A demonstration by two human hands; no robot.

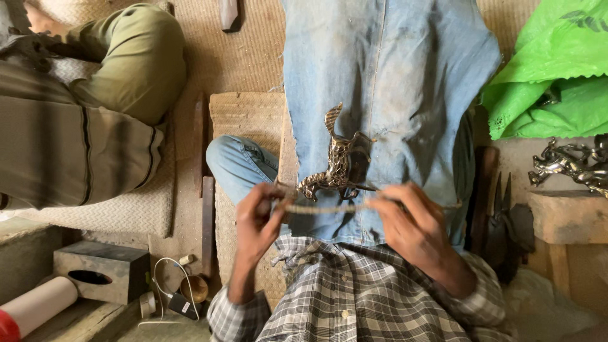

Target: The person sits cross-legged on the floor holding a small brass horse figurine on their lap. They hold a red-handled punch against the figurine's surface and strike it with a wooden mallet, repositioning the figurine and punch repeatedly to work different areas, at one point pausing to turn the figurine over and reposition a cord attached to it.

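My left hand (256, 218) and right hand (415, 231) each pinch one end of a thin file (326, 208), fingers closed on it, drawn across the brass horse figure (335, 161) lying on my denim lap (392, 95) (filing, I judge; next stroke needs steady, even pressure). More horse figures (570, 163) sit right.

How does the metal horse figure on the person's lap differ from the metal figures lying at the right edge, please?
The horse figure lies on the blue denim lap, right beside both hands; the figures at the right rest apart, untouched, beside a green bag. The lap horse looks darker and brassy, while those at the right shine silvery. The lap horse shows whole; the others are cut off by the frame. All are cast metal animal shapes.
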